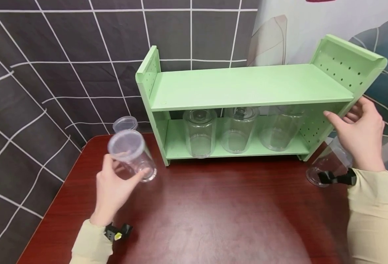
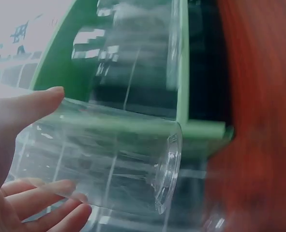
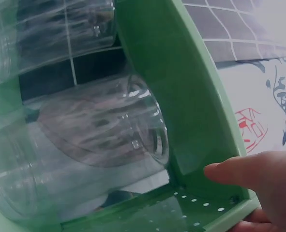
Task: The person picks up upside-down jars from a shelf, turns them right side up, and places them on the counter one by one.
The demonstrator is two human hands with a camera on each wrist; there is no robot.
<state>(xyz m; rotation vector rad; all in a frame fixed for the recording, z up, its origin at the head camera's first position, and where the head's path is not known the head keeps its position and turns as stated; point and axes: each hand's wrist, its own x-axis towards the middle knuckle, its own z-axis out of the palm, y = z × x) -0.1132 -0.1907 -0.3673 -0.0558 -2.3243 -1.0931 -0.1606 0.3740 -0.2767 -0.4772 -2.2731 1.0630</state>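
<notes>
Clear plastic jar (image 1: 132, 154) at middle left of the head view, tilted, gripped around its wall by left hand (image 1: 114, 190). Better kept level, mouth steady, before moving toward green shelf (image 1: 246, 88). Right hand (image 1: 362, 135), fingers loosely open, touching the shelf's right panel. Counted: three jars (image 1: 236, 130) on lower shelf, one behind, one at right edge.

Left wrist view: jar (image 2: 109, 159) between thumb and curled fingers (image 2: 46, 203).

Right wrist view: fingertip (image 3: 230, 171) against green panel.
</notes>
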